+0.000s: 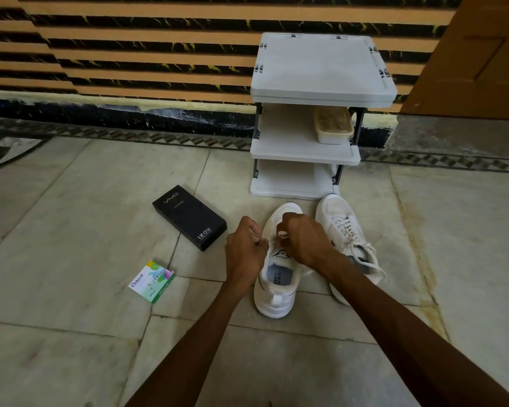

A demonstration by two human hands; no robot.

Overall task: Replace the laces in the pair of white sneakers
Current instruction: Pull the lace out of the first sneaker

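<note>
Gaping white sneaker (277,302) beside laced twin (336,212)

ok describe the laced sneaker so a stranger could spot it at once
In front of the white shoe rack by the striped wall, two sneakers sit on the floor. Take the right sneaker, toe by the rack's leg. Its laces criss-cross with loose ends trailing; the left sneaker, under the hands, shows a bare tongue.

White on both sneakers (277,301), white on the shelf rack (321,66); black phone box (188,217) with pale lettering; green-and-white small carton (152,282); beige marble floor (71,230); orange-and-black striped wall (130,54), yellow-veined
</note>
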